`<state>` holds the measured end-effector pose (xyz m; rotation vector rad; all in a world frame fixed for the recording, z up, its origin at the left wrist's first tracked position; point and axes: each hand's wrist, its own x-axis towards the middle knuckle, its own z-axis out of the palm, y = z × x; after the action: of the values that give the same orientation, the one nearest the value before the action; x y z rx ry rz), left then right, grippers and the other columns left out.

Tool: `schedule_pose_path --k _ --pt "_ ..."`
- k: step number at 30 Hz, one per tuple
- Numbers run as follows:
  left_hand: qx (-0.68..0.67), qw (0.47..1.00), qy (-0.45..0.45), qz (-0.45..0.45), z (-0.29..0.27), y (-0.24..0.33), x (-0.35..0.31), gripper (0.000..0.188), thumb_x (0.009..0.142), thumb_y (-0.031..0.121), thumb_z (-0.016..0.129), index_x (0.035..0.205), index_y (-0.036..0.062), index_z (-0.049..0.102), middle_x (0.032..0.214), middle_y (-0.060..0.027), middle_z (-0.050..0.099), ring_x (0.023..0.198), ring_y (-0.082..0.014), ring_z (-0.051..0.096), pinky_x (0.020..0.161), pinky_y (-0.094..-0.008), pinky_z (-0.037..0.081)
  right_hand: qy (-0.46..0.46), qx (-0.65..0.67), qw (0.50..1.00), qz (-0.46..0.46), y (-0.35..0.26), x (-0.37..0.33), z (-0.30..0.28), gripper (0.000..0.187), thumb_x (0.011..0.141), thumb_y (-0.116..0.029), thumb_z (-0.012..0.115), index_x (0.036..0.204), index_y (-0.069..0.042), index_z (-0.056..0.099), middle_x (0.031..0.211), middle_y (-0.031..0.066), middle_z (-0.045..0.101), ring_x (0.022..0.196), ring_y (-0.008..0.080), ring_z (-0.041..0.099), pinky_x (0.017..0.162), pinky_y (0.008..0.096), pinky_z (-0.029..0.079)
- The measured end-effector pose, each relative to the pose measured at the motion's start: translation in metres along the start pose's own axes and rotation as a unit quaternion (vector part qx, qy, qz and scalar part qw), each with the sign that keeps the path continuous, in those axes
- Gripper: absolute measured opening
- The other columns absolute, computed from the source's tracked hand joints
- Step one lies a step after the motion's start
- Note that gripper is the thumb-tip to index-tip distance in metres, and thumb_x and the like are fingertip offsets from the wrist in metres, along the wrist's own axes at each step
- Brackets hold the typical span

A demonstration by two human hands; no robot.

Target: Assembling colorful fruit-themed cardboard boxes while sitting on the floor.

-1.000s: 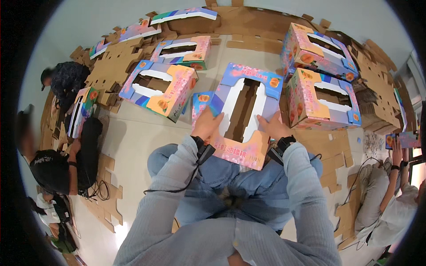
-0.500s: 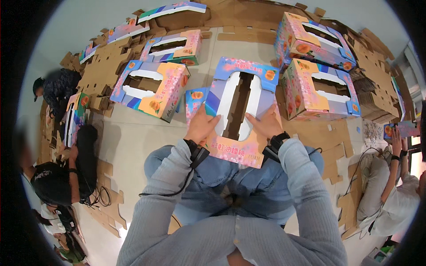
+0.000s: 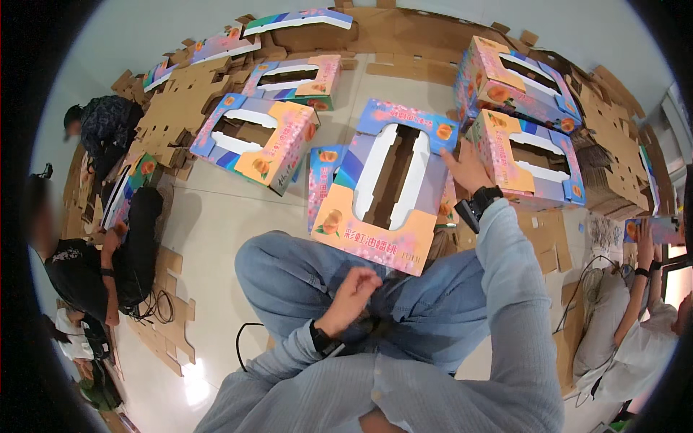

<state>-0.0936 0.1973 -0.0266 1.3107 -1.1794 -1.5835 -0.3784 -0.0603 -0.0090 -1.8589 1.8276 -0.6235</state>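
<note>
A printed cardboard fruit box [image 3: 427,216] with a long cut-out in its top stands before my knees, tilted slightly. White flaps line the opening, and the brown inside shows through. My right hand [image 3: 468,169] is at the box's far right side, its thumb on the top edge and its fingers along the side wall, partly hidden. Away from the box, my left hand [image 3: 352,297] hovers over my lap with curled fingers and nothing visible in them. Another blue and pink printed piece [image 3: 317,180] shows at the box's left side.
Similar boxes stand at the left [image 3: 283,148] and right [image 3: 498,162], the latter close to my right hand. Flattened cardboard stacks [image 3: 173,115] line the left and the right [image 3: 613,155]. People sit at work on the left [image 3: 79,289] and right [image 3: 642,332]. Cables [image 3: 162,307] lie leftward.
My left hand has let go of the box and drawn back over my lap. My right hand has slid from the near top panel to the far right edge. The box has turned slightly.
</note>
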Motion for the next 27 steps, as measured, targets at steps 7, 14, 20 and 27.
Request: schedule_pose_path --k 7,14,20,27 --pt "-0.09 0.987 -0.081 -0.103 0.01 -0.028 0.011 0.042 0.1 0.02 0.049 0.135 -0.0015 0.04 0.127 -0.0119 0.056 0.116 -0.0191 0.054 0.097 -0.0297 0.043 0.066 -0.071 0.992 -0.086 0.021 0.061 0.018 0.075 0.089 -0.048 0.055 0.138 0.006 0.037 0.14 0.0263 0.041 0.133 0.0403 0.036 0.111 0.0433 0.028" --pt "-0.153 0.977 -0.048 -0.141 0.013 -0.019 0.019 0.047 0.098 0.013 0.052 0.139 -0.0012 0.034 0.139 -0.0136 0.045 0.129 -0.0209 0.043 0.108 -0.0321 0.033 0.039 -0.114 0.989 -0.08 0.037 0.101 0.02 0.073 0.09 -0.051 0.05 0.137 0.004 0.039 0.137 0.0268 0.044 0.127 0.0408 0.042 0.106 0.0443 0.035" --pt "-0.192 0.971 -0.06 -0.129 0.004 0.016 0.032 0.049 0.098 0.016 0.052 0.141 0.0008 0.035 0.142 -0.0107 0.042 0.133 -0.02 0.037 0.112 -0.033 0.028 -0.009 -0.124 0.992 -0.012 0.038 0.092 0.01 0.073 0.089 -0.055 0.047 0.135 0.001 0.042 0.132 0.0267 0.049 0.12 0.0394 0.051 0.101 0.0448 0.04" --pt "-0.141 0.98 0.128 0.06 -0.034 0.063 0.076 0.049 0.094 0.014 0.049 0.139 0.0017 0.033 0.134 -0.0097 0.047 0.122 -0.0202 0.046 0.106 -0.0353 0.033 -0.052 -0.162 0.984 0.053 0.046 0.059 -0.02 0.081 0.089 -0.068 0.037 0.127 0.003 0.051 0.124 0.028 0.055 0.116 0.0389 0.054 0.097 0.0448 0.043"
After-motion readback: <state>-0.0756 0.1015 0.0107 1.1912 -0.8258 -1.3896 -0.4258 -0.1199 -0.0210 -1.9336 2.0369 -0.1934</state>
